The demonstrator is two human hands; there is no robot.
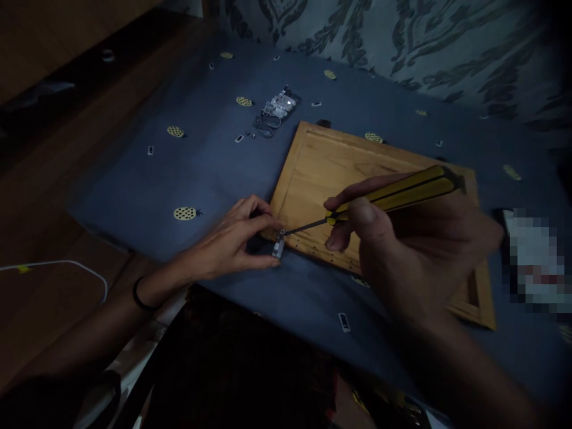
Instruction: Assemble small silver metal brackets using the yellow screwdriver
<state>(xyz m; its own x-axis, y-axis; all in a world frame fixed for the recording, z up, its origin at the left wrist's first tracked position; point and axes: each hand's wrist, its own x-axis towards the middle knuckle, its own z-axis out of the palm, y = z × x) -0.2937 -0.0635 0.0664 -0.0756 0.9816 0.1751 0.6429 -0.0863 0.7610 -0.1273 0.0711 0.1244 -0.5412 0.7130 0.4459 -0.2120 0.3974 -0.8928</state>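
A wooden panel (330, 173) with a raised frame lies flat on the blue cloth. At its near left corner is a small metal hinge (278, 245), set at the panel's edge. My left hand (227, 241) has this hinge between its thumb and fingers, steadying it against the wood. My right hand (411, 256) grips the yellow and black handle of a screwdriver (393, 193). The screwdriver's shaft slants down to the left, and its tip meets the top of the hinge. Whether a screw sits under the tip is too small to tell.
Several metal hardware pieces (280, 106) lie beyond the panel, with tiny loose parts (251, 136) near them. A pixelated white object (536, 262) is at the right. Patterned fabric (402, 47) borders the back, and a white cable (67, 262) runs at the left.
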